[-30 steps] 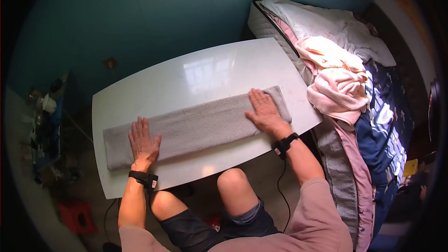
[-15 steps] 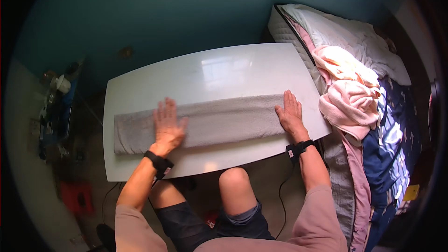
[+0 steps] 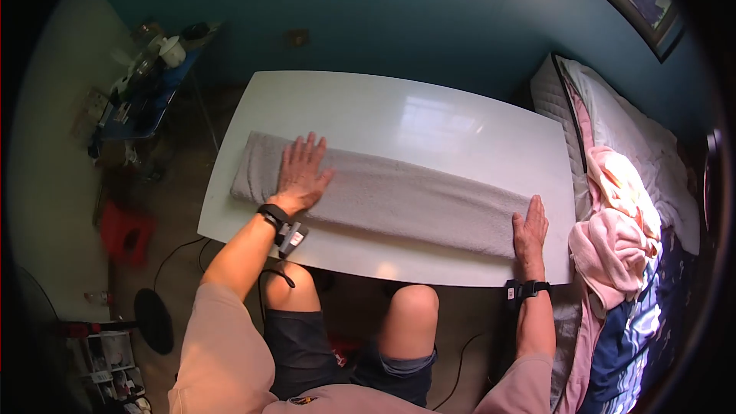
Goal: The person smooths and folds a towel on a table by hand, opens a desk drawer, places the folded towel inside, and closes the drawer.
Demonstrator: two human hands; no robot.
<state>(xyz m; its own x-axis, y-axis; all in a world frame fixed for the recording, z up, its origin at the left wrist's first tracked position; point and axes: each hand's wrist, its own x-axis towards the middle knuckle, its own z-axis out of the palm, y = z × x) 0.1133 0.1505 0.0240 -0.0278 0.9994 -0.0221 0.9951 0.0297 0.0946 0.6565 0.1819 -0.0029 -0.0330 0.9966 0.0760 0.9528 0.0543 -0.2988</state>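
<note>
A long grey folded cloth (image 3: pixel 414 195) lies flat across the white table (image 3: pixel 345 100). My left hand (image 3: pixel 302 175) rests palm down on the cloth near its left end, with its fingers spread. At the cloth's right end, my right hand (image 3: pixel 530 236) touches the edge, fingers stretched out and thumb a little apart. Each wrist wears a black strap with a small device.
A bed with pink cloth (image 3: pixel 613 249) and white bedding stands at the right. On the left are a small side table (image 3: pixel 146 119) holding a white pot, a red stool (image 3: pixel 126 234) and a rack (image 3: pixel 107 360) of items. Cables lie on the floor.
The view has turned, so the table appears rotated. My right hand has moved from on top of the cloth to its right end. My left hand has shifted slightly inward along the cloth.
</note>
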